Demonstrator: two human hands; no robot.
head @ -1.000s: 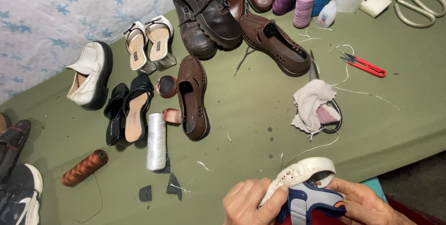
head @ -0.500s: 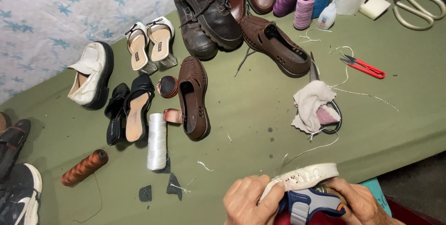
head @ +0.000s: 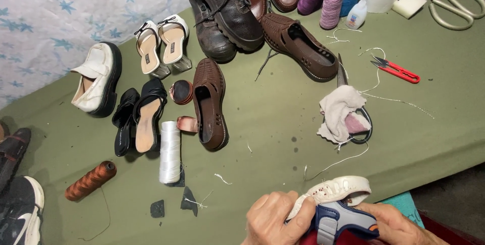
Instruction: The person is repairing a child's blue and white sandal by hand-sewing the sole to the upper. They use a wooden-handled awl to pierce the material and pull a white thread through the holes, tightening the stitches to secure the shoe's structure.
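Note:
Both my hands hold a small child's sandal (head: 336,202) with a white sole and blue and grey straps at the bottom edge of the view. My left hand (head: 275,219) grips the heel end of the white sole, thumb across it. My right hand (head: 399,225) supports the toe end and the blue strap from below. The sole is turned up and tilted toward me, and reddish specks show along its edge. A loose white thread (head: 338,163) trails on the green tabletop (head: 273,118) just beyond the sandal.
Brown woven shoes (head: 209,103), dark boots (head: 227,12), black sandals (head: 139,116), white heeled sandals (head: 161,42) and a white shoe (head: 96,78) lie about. Thread spools (head: 170,151), an orange spool (head: 91,180), red snips (head: 396,69), scissors under a rag (head: 343,113) and large shears (head: 452,5) are nearby.
The sandal has been turned in my hands, and the white sole now tilts more toward me. My hands have stayed at the table's near edge.

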